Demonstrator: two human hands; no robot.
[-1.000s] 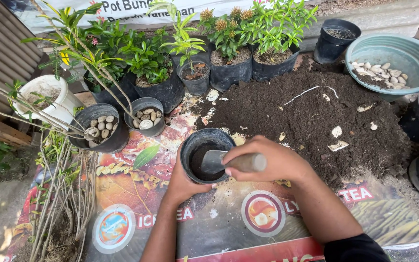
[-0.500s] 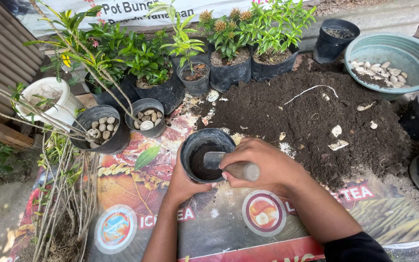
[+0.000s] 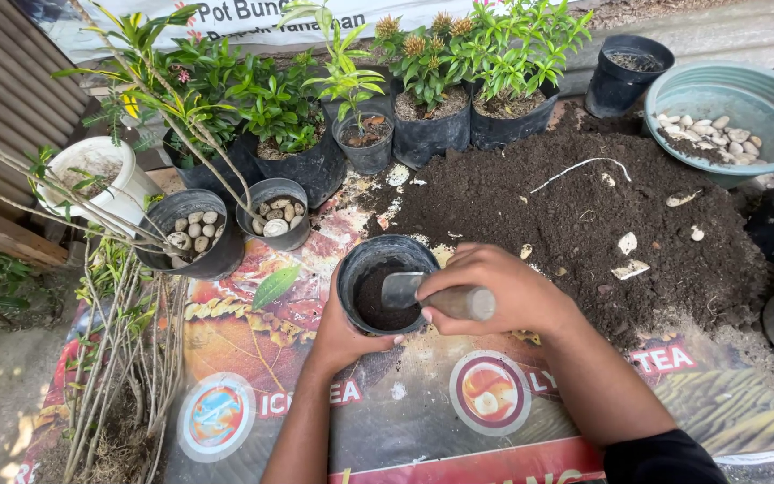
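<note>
The left hand [image 3: 338,333] cupped a small black pot [image 3: 385,283] part-filled with dark soil, set on the printed mat [image 3: 459,394] at the edge of the soil heap [image 3: 575,206]. The right hand [image 3: 503,291] was closed around a metal trowel [image 3: 432,298], its blade down inside the pot. To the left stood two dark pots of pebbles [image 3: 192,231] [image 3: 277,213]. A green basin [image 3: 735,112] at the far right held pale stones. Potted plants [image 3: 432,108] lined the back.
</note>
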